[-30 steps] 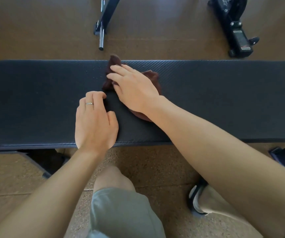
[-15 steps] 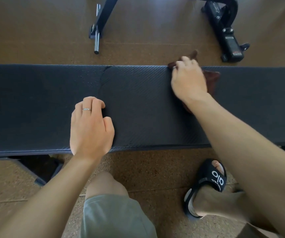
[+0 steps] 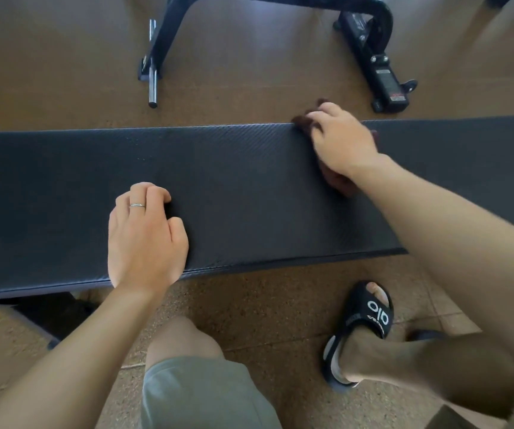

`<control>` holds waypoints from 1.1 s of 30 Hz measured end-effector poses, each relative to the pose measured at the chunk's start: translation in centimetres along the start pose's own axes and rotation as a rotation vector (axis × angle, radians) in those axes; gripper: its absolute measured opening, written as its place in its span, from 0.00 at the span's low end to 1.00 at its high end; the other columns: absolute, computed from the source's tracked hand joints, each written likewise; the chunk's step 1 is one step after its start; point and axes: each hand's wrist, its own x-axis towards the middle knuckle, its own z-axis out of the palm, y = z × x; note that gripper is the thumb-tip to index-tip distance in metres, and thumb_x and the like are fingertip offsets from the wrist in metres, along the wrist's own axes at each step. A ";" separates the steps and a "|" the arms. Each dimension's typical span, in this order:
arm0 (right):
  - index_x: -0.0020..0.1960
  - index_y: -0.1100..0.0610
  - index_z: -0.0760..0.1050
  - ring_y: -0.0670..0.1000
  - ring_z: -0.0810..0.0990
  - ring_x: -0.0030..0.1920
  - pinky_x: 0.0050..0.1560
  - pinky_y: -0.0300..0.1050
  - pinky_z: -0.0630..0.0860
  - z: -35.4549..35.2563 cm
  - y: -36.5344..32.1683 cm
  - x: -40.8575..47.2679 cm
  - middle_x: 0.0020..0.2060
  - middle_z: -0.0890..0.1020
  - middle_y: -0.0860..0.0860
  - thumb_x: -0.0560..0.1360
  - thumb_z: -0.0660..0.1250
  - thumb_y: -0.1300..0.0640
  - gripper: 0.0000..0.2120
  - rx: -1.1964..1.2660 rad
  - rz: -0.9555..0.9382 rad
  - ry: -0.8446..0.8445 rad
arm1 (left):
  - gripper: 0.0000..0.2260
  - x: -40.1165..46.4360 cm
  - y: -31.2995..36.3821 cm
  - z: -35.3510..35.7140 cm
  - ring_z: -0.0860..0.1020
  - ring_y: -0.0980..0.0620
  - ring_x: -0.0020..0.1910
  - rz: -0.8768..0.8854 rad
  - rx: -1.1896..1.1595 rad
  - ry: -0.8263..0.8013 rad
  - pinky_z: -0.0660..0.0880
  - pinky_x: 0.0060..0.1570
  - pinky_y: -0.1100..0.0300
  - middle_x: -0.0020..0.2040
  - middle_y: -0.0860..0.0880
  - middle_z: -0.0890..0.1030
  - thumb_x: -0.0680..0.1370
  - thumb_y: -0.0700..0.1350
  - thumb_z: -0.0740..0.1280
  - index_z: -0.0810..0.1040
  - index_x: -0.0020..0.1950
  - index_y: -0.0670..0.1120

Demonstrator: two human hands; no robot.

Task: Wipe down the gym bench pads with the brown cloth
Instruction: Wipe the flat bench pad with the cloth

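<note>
Reading "olo": black slide sandal

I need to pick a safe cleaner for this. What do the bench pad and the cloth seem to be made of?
The bench pad looks like black vinyl or faux leather with a matte, carbon-weave embossed finish: fine diagonal ribbing shows across its top. It could be textured rubber. The brown cloth, under the right hand, looks like soft napped fabric, perhaps microfibre or terry: it bunches in fuzzy, dull folds.
</note>
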 end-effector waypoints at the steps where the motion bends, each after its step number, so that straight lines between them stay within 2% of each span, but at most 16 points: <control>1: 0.70 0.56 0.77 0.61 0.73 0.69 0.70 0.53 0.69 -0.8 2.7 -0.5 0.70 0.74 0.54 0.84 0.56 0.54 0.18 -0.011 0.110 -0.002 | 0.14 0.0 0.0 0.0 0.72 0.40 0.59 0.000 -0.002 0.006 0.71 0.61 0.43 0.61 0.43 0.75 0.77 0.44 0.56 0.74 0.58 0.42; 4: 0.69 0.62 0.76 0.65 0.72 0.68 0.72 0.57 0.67 -0.3 4.6 -1.3 0.70 0.74 0.59 0.83 0.52 0.55 0.21 -0.028 0.276 0.025 | 0.12 -0.2 0.0 0.1 0.72 0.40 0.59 0.004 -0.005 0.019 0.71 0.61 0.43 0.61 0.43 0.76 0.77 0.42 0.57 0.74 0.58 0.42; 7: 0.63 0.65 0.76 0.66 0.73 0.64 0.70 0.58 0.66 1.7 -0.7 -0.5 0.65 0.76 0.63 0.76 0.50 0.56 0.24 -0.090 0.288 0.024 | 0.11 -0.2 0.0 0.2 0.72 0.41 0.59 -0.001 -0.004 0.019 0.71 0.61 0.44 0.60 0.43 0.75 0.77 0.42 0.58 0.73 0.58 0.42; 10: 0.63 0.63 0.77 0.65 0.73 0.64 0.67 0.58 0.67 3.3 -9.1 -2.5 0.65 0.76 0.62 0.74 0.46 0.56 0.27 -0.057 0.071 -0.033 | 0.13 -0.2 0.1 0.2 0.71 0.41 0.59 0.012 -0.012 0.012 0.70 0.62 0.44 0.60 0.44 0.75 0.77 0.44 0.55 0.73 0.58 0.43; 12: 0.69 0.61 0.74 0.65 0.69 0.72 0.73 0.58 0.65 3.5 -14.4 -6.4 0.73 0.72 0.60 0.80 0.51 0.56 0.23 0.010 -0.108 -0.047 | 0.12 -0.3 0.0 0.1 0.71 0.40 0.59 0.016 -0.005 -0.001 0.70 0.62 0.43 0.61 0.43 0.75 0.78 0.42 0.58 0.74 0.59 0.42; 14: 0.76 0.58 0.69 0.61 0.63 0.79 0.79 0.55 0.61 3.1 -15.7 -9.4 0.79 0.67 0.57 0.84 0.58 0.55 0.22 0.073 -0.263 -0.085 | 0.11 -0.4 -0.3 -0.1 0.72 0.40 0.60 0.025 0.012 -0.012 0.71 0.63 0.43 0.62 0.42 0.75 0.79 0.41 0.61 0.74 0.60 0.42; 16: 0.77 0.54 0.69 0.58 0.62 0.80 0.80 0.53 0.60 2.3 -13.1 -10.4 0.80 0.66 0.54 0.84 0.60 0.53 0.22 0.088 -0.310 -0.097 | 0.12 -0.3 -0.3 -0.2 0.72 0.40 0.61 0.033 0.002 -0.023 0.71 0.64 0.42 0.62 0.42 0.75 0.79 0.40 0.61 0.74 0.61 0.42; 19: 0.75 0.53 0.72 0.57 0.64 0.79 0.79 0.57 0.63 1.1 -7.5 -10.1 0.79 0.67 0.52 0.84 0.58 0.53 0.20 0.105 -0.142 -0.038 | 0.12 -0.3 -0.3 -0.2 0.72 0.40 0.62 0.037 -0.018 -0.022 0.71 0.65 0.42 0.62 0.43 0.75 0.78 0.40 0.61 0.75 0.61 0.42; 22: 0.76 0.54 0.71 0.56 0.63 0.79 0.78 0.52 0.61 -0.4 -2.9 -9.2 0.80 0.65 0.52 0.85 0.57 0.54 0.20 0.117 0.107 0.001 | 0.12 -0.4 -0.2 -0.2 0.72 0.41 0.62 0.028 -0.034 -0.004 0.71 0.65 0.43 0.63 0.43 0.76 0.79 0.40 0.60 0.75 0.61 0.42; 25: 0.75 0.59 0.71 0.61 0.64 0.78 0.79 0.55 0.59 0.1 -4.4 -9.0 0.79 0.66 0.57 0.85 0.55 0.55 0.21 0.073 0.211 0.006 | 0.13 -0.5 0.1 -0.2 0.72 0.41 0.61 0.015 -0.040 0.008 0.70 0.65 0.44 0.62 0.44 0.76 0.77 0.43 0.57 0.75 0.59 0.43; 28: 0.70 0.62 0.75 0.65 0.71 0.72 0.76 0.57 0.65 1.5 -9.9 -10.7 0.75 0.71 0.61 0.80 0.56 0.56 0.22 0.030 0.014 0.022 | 0.12 -0.5 0.3 -0.1 0.72 0.41 0.60 -0.001 -0.022 0.005 0.70 0.64 0.45 0.61 0.44 0.75 0.78 0.41 0.58 0.75 0.59 0.42; 31: 0.76 0.56 0.70 0.60 0.66 0.78 0.79 0.55 0.63 2.4 -13.5 -13.4 0.79 0.67 0.56 0.84 0.58 0.52 0.22 0.059 -0.280 -0.048 | 0.11 -0.5 0.3 -0.2 0.73 0.41 0.60 0.009 -0.012 0.007 0.72 0.63 0.44 0.62 0.43 0.76 0.79 0.39 0.61 0.75 0.60 0.42; 33: 0.77 0.53 0.69 0.58 0.64 0.79 0.79 0.54 0.63 2.3 -12.6 -13.5 0.80 0.66 0.53 0.85 0.60 0.51 0.22 0.074 -0.400 -0.080 | 0.11 -0.6 0.2 -0.3 0.73 0.42 0.61 0.011 -0.002 0.000 0.72 0.63 0.45 0.63 0.43 0.76 0.79 0.39 0.61 0.75 0.61 0.42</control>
